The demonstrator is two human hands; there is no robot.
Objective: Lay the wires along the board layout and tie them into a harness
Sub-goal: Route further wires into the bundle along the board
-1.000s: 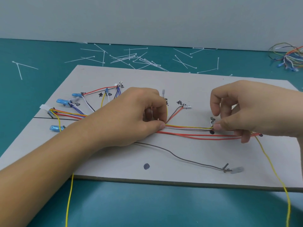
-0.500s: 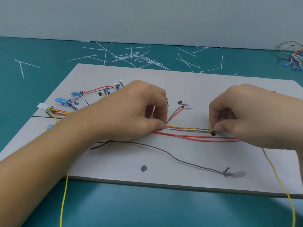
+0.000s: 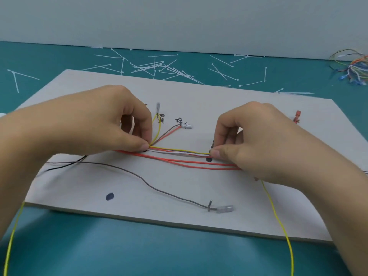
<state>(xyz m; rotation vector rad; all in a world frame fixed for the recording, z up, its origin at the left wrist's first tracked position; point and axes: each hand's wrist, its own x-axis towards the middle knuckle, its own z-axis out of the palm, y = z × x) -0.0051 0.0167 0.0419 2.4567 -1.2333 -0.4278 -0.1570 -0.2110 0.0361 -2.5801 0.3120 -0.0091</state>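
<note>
Unmoved, left hand [image 3: 111, 124], right hand [image 3: 264, 140], one bundle [image 3: 179, 152]

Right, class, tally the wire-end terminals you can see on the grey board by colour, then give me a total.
Clear terminals: 3
Red terminals: 1
Total in view on the board: 4

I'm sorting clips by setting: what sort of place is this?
Probably a wire-harness assembly bench: a marked layout board with wires laid along it, loose cable ties scattered on the teal tabletop, and a spare bundle of coloured wires.
</note>
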